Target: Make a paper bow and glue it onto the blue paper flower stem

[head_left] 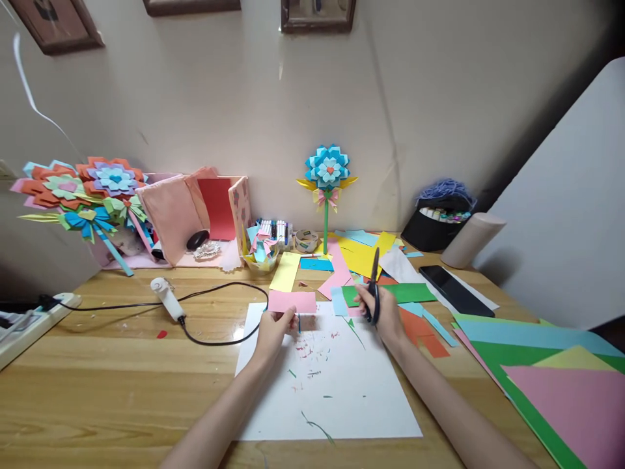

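My left hand point(277, 329) pinches the lower edge of a pink paper strip point(293, 301) just above a white sheet point(327, 384) marked with coloured streaks. In my right hand point(383, 309) is a pair of black scissors point(374, 290), blades pointing up and away from me. The scissors stand apart from the pink strip. Beside them lie a green paper strip point(415, 292), a light blue piece point(338, 301) and orange paper pieces point(422, 332). Farther back a blue paper flower point(327, 170) on a green stem stands upright.
A glue gun point(166, 298) with a looping black cord lies to the left. A phone point(454, 290) and stacked coloured sheets point(561, 391) are on the right. Toward the wall are a basket of paper scraps point(261, 257), a pink box point(176, 221) and more paper flowers point(88, 195).
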`<state>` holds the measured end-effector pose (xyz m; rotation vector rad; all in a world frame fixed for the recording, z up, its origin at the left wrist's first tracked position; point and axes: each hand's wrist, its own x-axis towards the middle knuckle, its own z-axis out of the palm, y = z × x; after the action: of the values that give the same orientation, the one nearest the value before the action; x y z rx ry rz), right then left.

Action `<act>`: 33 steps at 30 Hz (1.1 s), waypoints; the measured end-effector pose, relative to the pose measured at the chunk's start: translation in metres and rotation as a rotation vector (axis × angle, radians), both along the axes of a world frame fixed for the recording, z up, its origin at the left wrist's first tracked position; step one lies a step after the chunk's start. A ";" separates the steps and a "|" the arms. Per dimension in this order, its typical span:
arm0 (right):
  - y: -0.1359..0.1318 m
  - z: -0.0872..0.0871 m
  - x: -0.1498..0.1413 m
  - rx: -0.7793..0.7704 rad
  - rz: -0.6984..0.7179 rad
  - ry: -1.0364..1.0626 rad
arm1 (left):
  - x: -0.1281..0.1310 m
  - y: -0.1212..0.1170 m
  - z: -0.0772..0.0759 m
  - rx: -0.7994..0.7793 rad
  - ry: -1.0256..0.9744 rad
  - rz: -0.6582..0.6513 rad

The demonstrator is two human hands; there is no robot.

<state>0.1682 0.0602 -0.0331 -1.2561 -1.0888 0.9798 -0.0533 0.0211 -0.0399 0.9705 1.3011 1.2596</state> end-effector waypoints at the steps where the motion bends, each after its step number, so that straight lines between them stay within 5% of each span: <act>1: 0.004 0.000 0.010 0.018 -0.055 -0.095 | 0.002 -0.001 0.001 0.003 0.004 -0.003; 6: 0.019 -0.007 0.048 -0.003 -0.291 -0.917 | 0.004 -0.004 0.003 0.030 -0.004 -0.015; 9: 0.023 -0.013 0.055 -0.064 -0.326 -1.205 | 0.000 -0.003 0.004 0.017 -0.002 0.017; 26: 0.028 -0.026 0.061 -0.091 -0.260 -1.291 | -0.008 0.001 0.001 0.047 -0.082 0.095; 33: 0.041 0.008 0.050 0.032 -0.107 -1.376 | -0.001 -0.003 0.005 0.032 -0.106 0.088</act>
<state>0.2186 0.1012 -0.0247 -1.9621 -1.9828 -0.1498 -0.0546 0.0182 -0.0351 0.8644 1.2563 1.3846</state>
